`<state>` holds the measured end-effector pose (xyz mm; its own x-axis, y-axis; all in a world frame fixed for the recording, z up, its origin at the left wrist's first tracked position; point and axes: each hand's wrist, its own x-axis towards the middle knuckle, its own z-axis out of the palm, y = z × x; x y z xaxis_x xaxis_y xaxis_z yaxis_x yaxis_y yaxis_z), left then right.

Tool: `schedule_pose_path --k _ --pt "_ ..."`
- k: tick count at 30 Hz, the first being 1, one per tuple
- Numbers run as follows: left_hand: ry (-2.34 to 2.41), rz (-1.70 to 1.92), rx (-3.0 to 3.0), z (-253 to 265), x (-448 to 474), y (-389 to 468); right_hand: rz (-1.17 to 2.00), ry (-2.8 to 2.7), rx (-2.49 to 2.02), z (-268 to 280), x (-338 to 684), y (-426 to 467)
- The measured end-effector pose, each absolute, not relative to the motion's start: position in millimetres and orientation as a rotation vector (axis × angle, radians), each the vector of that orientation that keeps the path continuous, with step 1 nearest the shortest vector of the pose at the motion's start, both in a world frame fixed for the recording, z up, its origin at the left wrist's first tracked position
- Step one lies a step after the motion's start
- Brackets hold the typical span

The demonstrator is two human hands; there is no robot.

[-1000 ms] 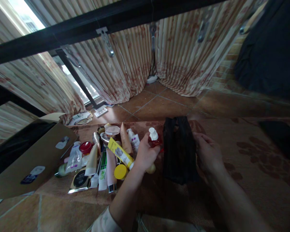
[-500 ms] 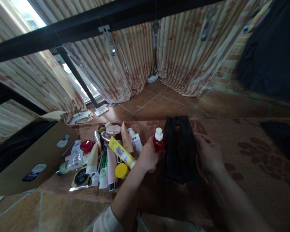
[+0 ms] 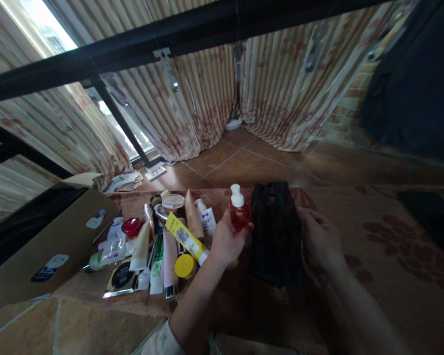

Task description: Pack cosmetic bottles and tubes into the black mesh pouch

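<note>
My left hand (image 3: 226, 240) is wrapped round a red bottle with a white pump top (image 3: 240, 213), held nearly upright. Just right of it stands a black bag (image 3: 276, 236) with two handle loops at its top. My right hand (image 3: 320, 235) is closed on the bag's right edge; its fingertips are partly hidden. Left of my left hand lies a pile of cosmetics: a yellow tube (image 3: 187, 239), a yellow-lidded jar (image 3: 185, 266), a peach tube (image 3: 193, 217), a white bottle (image 3: 207, 220), a red-lidded jar (image 3: 132, 227) and several more tubes.
A cardboard box (image 3: 70, 246) with black plastic inside stands at the left. A brown patterned cloth (image 3: 355, 276) lies under everything. A dark flat item (image 3: 429, 214) lies far right. Behind are curtains (image 3: 203, 93) and a black rail (image 3: 126, 42).
The red bottle has risen slightly and tilted a little to the left in my left hand, and more of it shows. My right hand stays at the bag's edge.
</note>
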<state>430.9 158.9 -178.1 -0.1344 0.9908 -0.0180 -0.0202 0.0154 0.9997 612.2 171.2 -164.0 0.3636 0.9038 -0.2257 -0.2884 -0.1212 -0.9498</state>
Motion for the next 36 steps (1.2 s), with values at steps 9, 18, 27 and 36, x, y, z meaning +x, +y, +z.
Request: schedule_pose_path --k 9,18,27,36 --pt "1.450 1.440 1.102 -166.5 420.7 165.1 1.136 -0.620 -1.323 -167.4 613.2 172.8" --pt "1.530 1.524 1.100 -167.2 418.5 163.3 1.168 -0.564 -1.312 -163.7 612.1 173.2" --pt "1.924 1.403 1.429 -172.3 415.2 165.4 1.146 -0.594 -1.301 -168.7 614.1 174.0" --pt "2.016 1.380 1.508 -166.7 414.5 165.9 1.153 -0.593 -1.269 -171.1 614.5 174.2"
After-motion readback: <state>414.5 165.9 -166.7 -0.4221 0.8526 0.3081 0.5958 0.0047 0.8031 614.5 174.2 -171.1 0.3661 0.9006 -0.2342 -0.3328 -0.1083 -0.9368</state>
